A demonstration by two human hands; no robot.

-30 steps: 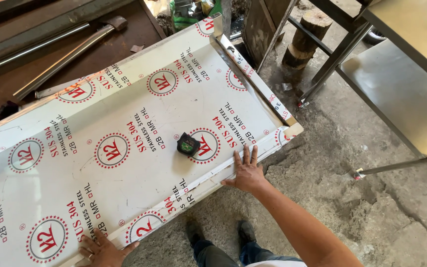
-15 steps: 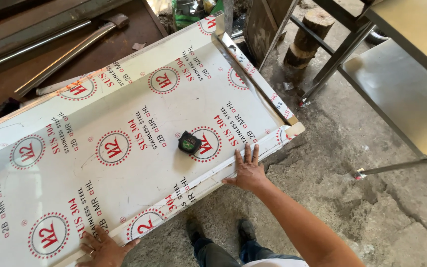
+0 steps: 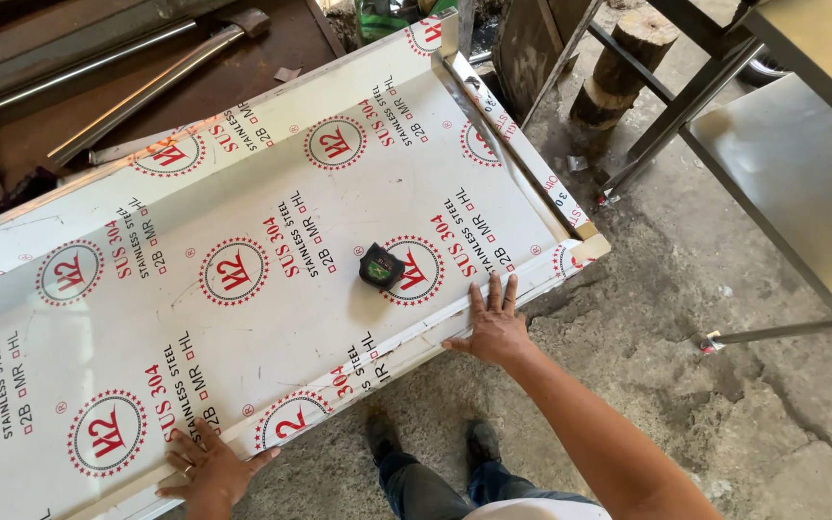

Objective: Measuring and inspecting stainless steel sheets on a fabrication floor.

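A large steel sheet panel (image 3: 272, 318) with folded rims and a white film printed with red round marks lies slanted across the view. My right hand (image 3: 493, 323) rests flat on its near rim, fingers spread, close to the right corner. My left hand (image 3: 212, 472) presses on the same near rim further left, fingers apart. A small black tape measure (image 3: 380, 267) sits on the panel just above and left of my right hand.
Metal tubes (image 3: 146, 91) lie on a brown surface behind the panel. A steel table frame with a shelf (image 3: 782, 164) stands at right on the rough concrete floor. A wooden log (image 3: 618, 67) stands beyond the panel's far corner. My shoes (image 3: 435, 448) are under the panel's edge.
The view has shifted slightly. My left hand has slid a little to the right along the near rim. My right hand stays on the rim.
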